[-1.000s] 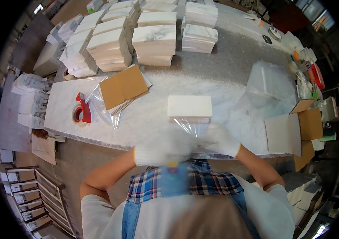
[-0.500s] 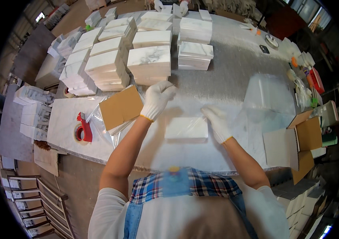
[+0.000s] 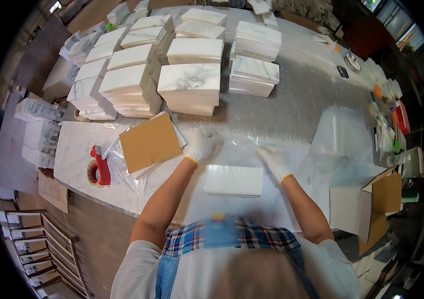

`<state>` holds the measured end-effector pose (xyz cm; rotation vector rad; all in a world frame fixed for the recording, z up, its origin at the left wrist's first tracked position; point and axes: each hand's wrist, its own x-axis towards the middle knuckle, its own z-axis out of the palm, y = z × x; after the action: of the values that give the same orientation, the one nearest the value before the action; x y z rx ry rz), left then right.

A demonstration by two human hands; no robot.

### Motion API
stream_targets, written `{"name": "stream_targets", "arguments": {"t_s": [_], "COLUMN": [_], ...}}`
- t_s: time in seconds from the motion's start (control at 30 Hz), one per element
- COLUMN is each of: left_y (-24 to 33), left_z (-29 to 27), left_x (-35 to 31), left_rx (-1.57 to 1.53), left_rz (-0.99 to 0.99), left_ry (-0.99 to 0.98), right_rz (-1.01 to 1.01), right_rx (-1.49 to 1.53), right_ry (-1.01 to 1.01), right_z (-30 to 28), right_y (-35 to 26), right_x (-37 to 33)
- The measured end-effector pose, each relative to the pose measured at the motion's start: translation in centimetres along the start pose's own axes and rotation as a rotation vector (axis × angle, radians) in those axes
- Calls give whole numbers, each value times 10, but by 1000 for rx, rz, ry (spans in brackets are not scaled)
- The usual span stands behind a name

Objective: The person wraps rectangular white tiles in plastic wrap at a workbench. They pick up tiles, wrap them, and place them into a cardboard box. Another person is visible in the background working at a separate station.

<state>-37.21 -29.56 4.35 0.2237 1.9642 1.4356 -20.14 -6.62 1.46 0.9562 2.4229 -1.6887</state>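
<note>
A small stack of white marble tiles (image 3: 234,180) lies in front of me, with clear plastic film (image 3: 239,144) spread over and beyond it. My left hand (image 3: 203,144), in a white knit glove, is closed at the film beyond the stack's left corner. At the far right corner, my right hand (image 3: 274,160), gloved alike, has its fingers closed on the film's other side. The fingertips are partly hidden by glare and blur. Left of my left hand, a brown cardboard sheet (image 3: 150,143) rests on white sheets and clear plastic.
A red tape dispenser (image 3: 102,167) lies at the left. Tall stacks of marble tiles (image 3: 189,82) stand across the far side. An open cardboard box (image 3: 386,194) sits at the right edge, near clear plastic sheets (image 3: 339,132). A slatted metal rack (image 3: 55,244) stands lower left.
My left hand has come down nearer the tile stack, level with the right hand. The film now stretches between them beyond the stack. The view has shifted slightly.
</note>
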Motion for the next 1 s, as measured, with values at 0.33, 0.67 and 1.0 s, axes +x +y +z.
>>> {"name": "stream_targets", "arguments": {"t_s": [0.33, 0.67, 1.0], "left_y": [-13, -42, -22], "left_z": [4, 3, 3], "left_x": [4, 16, 4], "left_rx": [40, 39, -162], "left_rz": [45, 99, 27], "left_ry": [67, 95, 37], "right_rz": [-818, -665, -698], "right_rx": [-859, -1040, -839], "right_ry": [455, -3, 173], "right_z": [-65, -80, -70], "right_y": [-147, -202, -197], "right_x": [110, 213, 129]}}
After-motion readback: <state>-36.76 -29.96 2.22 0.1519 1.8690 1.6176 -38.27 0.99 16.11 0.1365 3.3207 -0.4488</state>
